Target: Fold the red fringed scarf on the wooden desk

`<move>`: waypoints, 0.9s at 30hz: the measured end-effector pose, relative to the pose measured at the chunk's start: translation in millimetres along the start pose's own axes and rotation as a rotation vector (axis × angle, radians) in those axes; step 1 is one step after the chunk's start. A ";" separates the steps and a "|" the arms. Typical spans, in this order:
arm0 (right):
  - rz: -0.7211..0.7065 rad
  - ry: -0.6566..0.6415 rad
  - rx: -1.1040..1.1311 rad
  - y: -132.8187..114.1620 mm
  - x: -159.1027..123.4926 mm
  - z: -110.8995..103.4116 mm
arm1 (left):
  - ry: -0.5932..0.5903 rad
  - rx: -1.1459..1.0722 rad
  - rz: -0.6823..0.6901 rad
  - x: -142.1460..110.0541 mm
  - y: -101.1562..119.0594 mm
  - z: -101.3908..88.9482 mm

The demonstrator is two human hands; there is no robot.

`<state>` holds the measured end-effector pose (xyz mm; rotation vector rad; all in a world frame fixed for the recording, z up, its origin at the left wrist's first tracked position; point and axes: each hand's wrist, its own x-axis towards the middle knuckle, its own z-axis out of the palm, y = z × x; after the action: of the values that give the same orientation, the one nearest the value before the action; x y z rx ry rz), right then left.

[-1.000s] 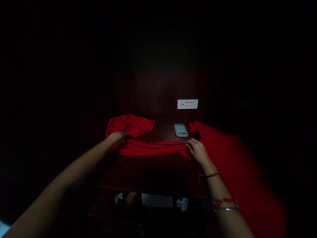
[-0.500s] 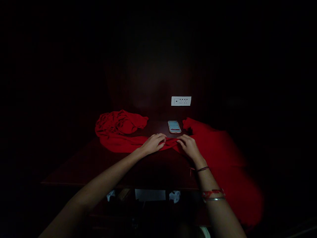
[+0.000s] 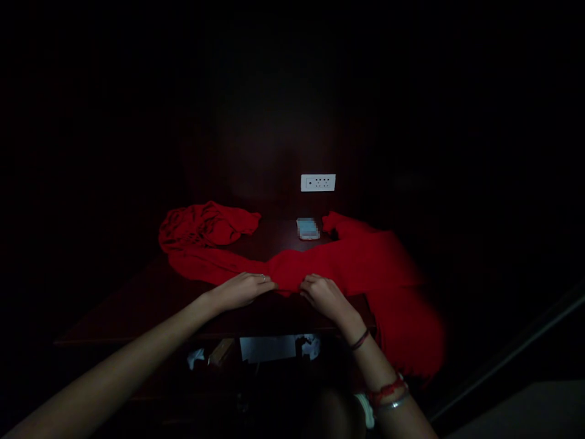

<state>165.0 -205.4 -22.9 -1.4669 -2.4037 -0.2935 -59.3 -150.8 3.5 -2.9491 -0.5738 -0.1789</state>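
A long red cloth (image 3: 361, 256) lies across a dark table, bunched up at the far left, spread in the middle and hanging over the right side. My left hand (image 3: 247, 288) has its fingers closed on the cloth's near edge, a ring showing on one finger. A short way to the right, my right hand (image 3: 322, 294) pinches the same near edge. Between the two hands the fabric lies fairly flat, with a few soft creases.
A phone (image 3: 308, 228) lies on the table (image 3: 137, 305) behind the cloth. Above it a white socket plate (image 3: 318, 183) is fixed to the dark wall. Beneath the tabletop, a shelf holds a pale flat sheet (image 3: 267, 349), a small box (image 3: 222, 352) and crumpled white pieces.
Both hands have come nearer to me, drawing the cloth's middle toward the table's front edge. The twisted stretch between them is now spread wider. The view has shifted slightly right.
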 end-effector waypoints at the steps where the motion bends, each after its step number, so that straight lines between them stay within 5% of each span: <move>1: 0.015 0.004 -0.040 -4.2 -5.9 1.1 | -0.014 -0.043 0.000 -0.6 1.2 -1.4; 7: 0.086 0.055 -0.109 -10.3 -18.6 2.6 | 0.205 -0.268 -0.308 47.2 -25.3 -3.1; 12: 0.210 0.084 -0.089 -8.9 -20.9 1.7 | -0.125 -0.601 -0.609 103.3 -48.8 7.5; 20: 0.351 0.064 -0.082 -6.1 -26.7 8.7 | -0.195 -0.935 -0.655 122.0 -69.7 6.0; 27: 0.332 0.077 0.008 -7.5 -27.5 9.7 | 0.034 -0.929 -0.748 139.4 -91.1 17.2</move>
<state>168.6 -228.4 -42.1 -1.7813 -2.0546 -0.2556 36.0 -13.8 15.9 -3.2991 -2.0346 -0.7327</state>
